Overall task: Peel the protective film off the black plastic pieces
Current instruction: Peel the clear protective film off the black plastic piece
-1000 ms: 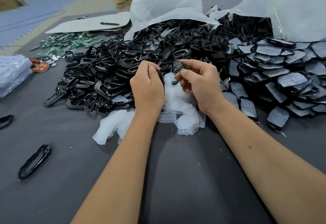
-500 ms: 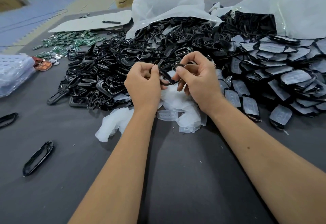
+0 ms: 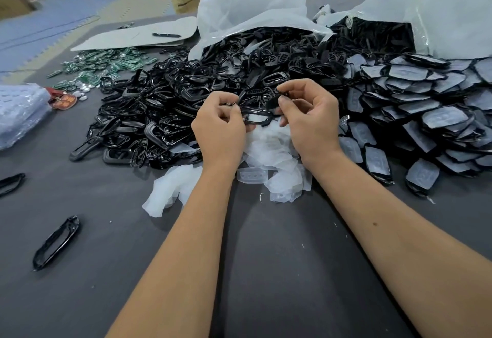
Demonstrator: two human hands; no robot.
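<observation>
Both hands (image 3: pixel 266 122) pinching one black piece (image 3: pixel 257 115), film seemingly unpeeled

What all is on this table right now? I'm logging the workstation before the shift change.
held black plastic frame: one, black, between both hands
black frame pile: many, glossy black, centre left
film-covered black pieces: many, black with grey film, right
peeled film scraps: heap, translucent white, under the hands
loose black frames: two, near left edge
green circuit boards: many, far left
white plastic bags: two, behind the piles
grey sheet with a pen: one, far left
table: grey surface
left hand: pinches the frame's left end
right hand: pinches its right end
</observation>
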